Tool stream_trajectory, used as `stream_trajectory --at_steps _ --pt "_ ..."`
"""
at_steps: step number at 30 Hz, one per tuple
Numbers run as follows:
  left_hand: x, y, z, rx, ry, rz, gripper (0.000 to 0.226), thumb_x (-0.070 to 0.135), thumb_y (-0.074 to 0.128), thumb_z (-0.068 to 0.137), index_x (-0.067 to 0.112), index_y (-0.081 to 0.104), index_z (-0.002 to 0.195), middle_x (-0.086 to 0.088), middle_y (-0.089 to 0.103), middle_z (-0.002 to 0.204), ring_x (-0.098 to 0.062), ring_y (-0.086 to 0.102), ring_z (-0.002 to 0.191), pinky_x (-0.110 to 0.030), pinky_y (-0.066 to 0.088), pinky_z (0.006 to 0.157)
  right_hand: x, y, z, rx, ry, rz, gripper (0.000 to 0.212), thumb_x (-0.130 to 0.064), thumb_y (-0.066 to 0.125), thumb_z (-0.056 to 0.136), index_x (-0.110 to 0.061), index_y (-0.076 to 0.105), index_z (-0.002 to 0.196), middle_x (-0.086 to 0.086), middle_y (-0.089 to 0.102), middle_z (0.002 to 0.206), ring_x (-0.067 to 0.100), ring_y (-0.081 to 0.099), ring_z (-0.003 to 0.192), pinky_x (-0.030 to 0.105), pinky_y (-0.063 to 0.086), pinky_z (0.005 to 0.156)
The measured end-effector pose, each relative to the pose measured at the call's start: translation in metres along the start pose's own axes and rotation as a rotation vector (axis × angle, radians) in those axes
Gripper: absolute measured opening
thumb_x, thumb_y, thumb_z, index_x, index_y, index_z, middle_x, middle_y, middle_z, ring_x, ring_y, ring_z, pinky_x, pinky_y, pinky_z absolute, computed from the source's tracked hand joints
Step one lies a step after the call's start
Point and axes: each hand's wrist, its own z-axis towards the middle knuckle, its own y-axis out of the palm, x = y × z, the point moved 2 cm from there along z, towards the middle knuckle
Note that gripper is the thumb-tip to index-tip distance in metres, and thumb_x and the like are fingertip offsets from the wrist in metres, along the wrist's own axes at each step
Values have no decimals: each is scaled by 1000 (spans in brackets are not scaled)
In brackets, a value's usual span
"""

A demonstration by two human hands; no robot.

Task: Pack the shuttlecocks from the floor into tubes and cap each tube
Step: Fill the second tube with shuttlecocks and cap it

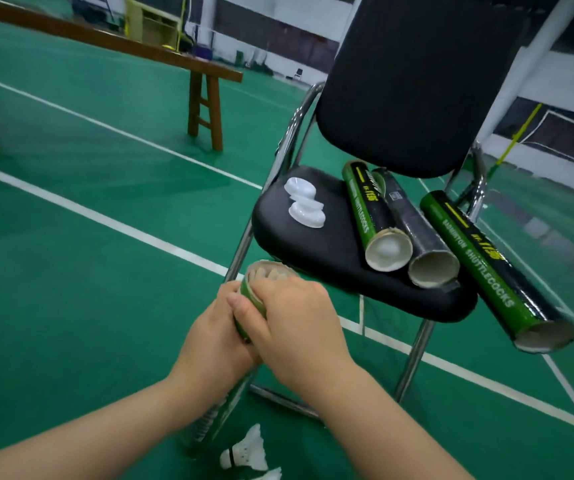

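Chair (330, 251) with a black seat stands just beyond the hands, a wooden bench (105, 39) well behind it at left, and the hands themselves hide much of the held tube (249, 299). The left hand (209, 337) and right hand (296, 317) curl their fingers round its upper part, feather tips showing in its open mouth; three tubes (413, 223) lie open on the seat, the leftmost with something white inside. Two caps (304, 202) rest beside them, and two shuttlecocks (244, 452) lie on the floor (71, 271) below the hands.

Glossy cardboard tubes (379, 216), chrome-framed padded chair (334, 251), wooden bench (105, 39).
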Motion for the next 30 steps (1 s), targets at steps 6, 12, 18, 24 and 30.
stream_trajectory --at_steps 6,12,18,24,30 --pt "15 -3 44 36 47 82 70 60 35 52 22 50 110 28 43 80 12 43 64 -2 35 57 17 -16 35 73 -34 34 27 -47 33 87 -27 31 70 5 59 69 29 53 69 32 28 56" --pt "17 -4 72 94 25 39 69 62 38 50 22 47 106 16 50 75 7 45 63 -8 36 52 27 -19 64 105 -81 53 30 -40 45 88 -21 33 68 5 57 71 24 44 67 29 13 59" --pt "16 0 93 108 -12 51 75 66 34 51 27 45 114 17 47 74 2 45 60 -11 28 45 40 -8 80 149 -9 197 40 -46 37 87 -16 64 89 1 63 97 24 53 89 28 33 77" --pt "19 5 97 88 -183 -97 53 45 76 62 25 39 96 11 55 76 0 50 67 -18 33 50 69 -15 108 67 47 219 39 -47 43 85 -19 56 110 -7 53 109 10 48 102 27 39 86" --pt "13 8 107 90 -186 -95 58 42 80 63 25 39 99 17 53 83 -8 52 77 -18 37 58 126 1 151 -74 203 48 39 -46 45 90 -20 51 118 1 51 120 22 48 111 43 40 95"
